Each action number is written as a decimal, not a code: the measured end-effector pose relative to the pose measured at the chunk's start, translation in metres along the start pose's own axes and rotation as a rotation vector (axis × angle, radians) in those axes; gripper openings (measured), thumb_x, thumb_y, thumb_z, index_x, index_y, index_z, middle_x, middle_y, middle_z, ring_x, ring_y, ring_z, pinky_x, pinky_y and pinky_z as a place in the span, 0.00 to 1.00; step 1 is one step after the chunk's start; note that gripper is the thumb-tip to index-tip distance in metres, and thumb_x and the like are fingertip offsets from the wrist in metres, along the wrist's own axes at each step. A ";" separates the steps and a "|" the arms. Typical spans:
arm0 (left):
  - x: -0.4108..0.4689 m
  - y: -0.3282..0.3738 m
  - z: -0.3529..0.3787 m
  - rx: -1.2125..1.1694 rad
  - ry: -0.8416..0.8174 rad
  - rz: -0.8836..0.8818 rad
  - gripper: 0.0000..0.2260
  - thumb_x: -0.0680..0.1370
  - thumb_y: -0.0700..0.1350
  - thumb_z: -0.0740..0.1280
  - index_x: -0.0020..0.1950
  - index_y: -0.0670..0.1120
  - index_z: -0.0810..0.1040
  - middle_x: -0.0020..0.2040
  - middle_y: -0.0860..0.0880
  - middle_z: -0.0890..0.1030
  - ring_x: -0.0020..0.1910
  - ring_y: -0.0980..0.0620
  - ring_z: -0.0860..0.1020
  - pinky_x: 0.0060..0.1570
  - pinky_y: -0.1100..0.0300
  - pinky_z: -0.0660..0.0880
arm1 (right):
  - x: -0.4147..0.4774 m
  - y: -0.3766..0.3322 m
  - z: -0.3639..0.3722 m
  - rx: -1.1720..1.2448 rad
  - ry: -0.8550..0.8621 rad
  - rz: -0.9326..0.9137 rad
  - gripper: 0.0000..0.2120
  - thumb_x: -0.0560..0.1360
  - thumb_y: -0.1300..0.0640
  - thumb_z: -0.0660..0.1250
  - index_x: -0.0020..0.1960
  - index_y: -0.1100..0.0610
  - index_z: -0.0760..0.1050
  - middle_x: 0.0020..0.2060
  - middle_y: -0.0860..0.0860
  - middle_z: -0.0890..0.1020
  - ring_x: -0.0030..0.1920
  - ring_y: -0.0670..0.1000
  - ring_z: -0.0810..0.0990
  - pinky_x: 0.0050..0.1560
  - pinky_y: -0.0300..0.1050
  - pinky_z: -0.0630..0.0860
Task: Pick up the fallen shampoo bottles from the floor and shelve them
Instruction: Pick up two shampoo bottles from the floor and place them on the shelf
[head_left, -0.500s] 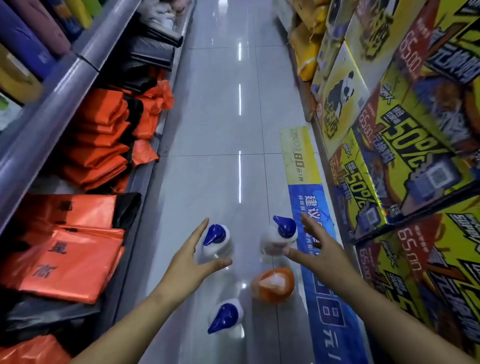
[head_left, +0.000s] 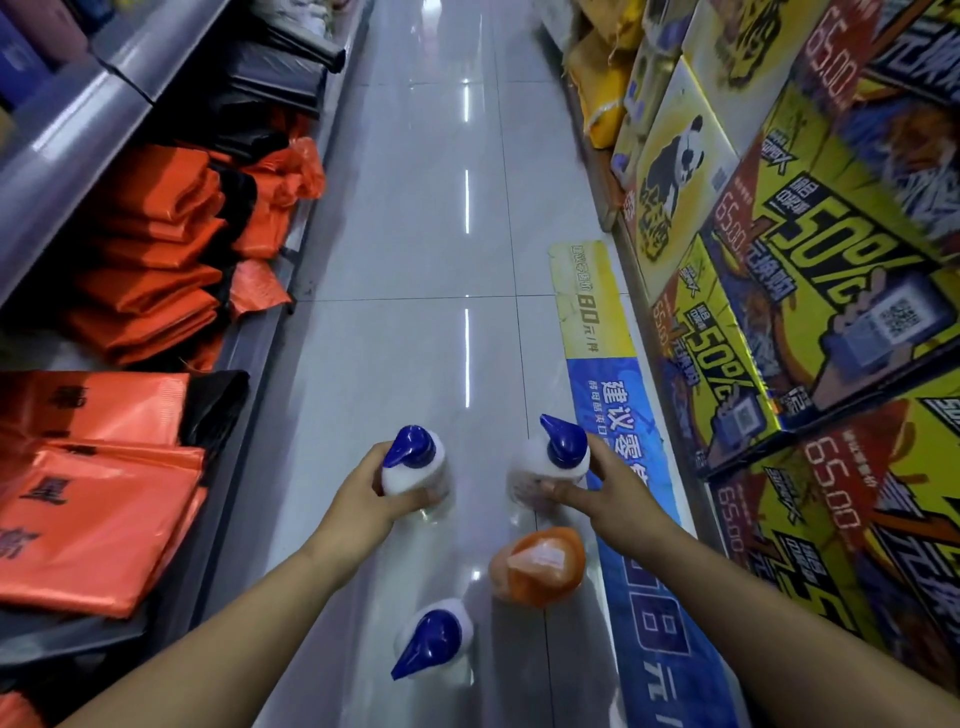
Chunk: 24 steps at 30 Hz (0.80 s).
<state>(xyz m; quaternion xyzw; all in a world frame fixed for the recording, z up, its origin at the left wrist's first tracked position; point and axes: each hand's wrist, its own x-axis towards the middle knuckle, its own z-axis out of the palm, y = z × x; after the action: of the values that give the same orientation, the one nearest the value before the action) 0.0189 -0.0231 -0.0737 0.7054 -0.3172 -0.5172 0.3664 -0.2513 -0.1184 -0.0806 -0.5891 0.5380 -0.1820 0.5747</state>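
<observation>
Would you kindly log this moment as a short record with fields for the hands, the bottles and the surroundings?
left hand: closed around a blue-capped bottle
right hand: closed around a second blue-capped bottle
untouched on floor: orange bottle, third blue-capped bottle
left side: orange bags on shelving
right side: yellow boxes

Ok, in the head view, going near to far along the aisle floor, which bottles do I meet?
Blue-capped bottle standing free → orange bottle → the two blue-capped bottles being gripped, one in the left hand, one in the right hand.
</observation>
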 end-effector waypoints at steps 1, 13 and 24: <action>0.002 0.003 -0.002 -0.036 0.007 -0.002 0.22 0.71 0.42 0.77 0.62 0.54 0.77 0.55 0.51 0.85 0.54 0.50 0.83 0.49 0.60 0.78 | 0.001 0.000 -0.001 0.021 0.007 0.000 0.24 0.71 0.52 0.76 0.66 0.48 0.74 0.59 0.45 0.83 0.61 0.44 0.78 0.61 0.45 0.75; 0.010 0.084 -0.003 -0.254 -0.094 0.104 0.21 0.72 0.56 0.70 0.61 0.47 0.78 0.49 0.47 0.88 0.45 0.50 0.86 0.40 0.60 0.79 | -0.003 -0.079 -0.039 0.361 0.028 0.033 0.24 0.67 0.44 0.72 0.58 0.55 0.81 0.49 0.51 0.89 0.47 0.49 0.87 0.50 0.46 0.78; -0.038 0.209 -0.037 -0.238 -0.065 0.223 0.24 0.70 0.54 0.74 0.63 0.47 0.77 0.53 0.42 0.87 0.51 0.43 0.86 0.51 0.52 0.78 | -0.039 -0.206 -0.077 0.393 0.026 -0.046 0.12 0.74 0.50 0.71 0.56 0.52 0.81 0.47 0.48 0.89 0.45 0.46 0.87 0.48 0.45 0.78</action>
<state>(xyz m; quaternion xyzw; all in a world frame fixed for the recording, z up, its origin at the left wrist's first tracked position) 0.0298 -0.0953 0.1293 0.6004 -0.3419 -0.5297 0.4920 -0.2418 -0.1714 0.1356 -0.4756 0.4859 -0.3043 0.6672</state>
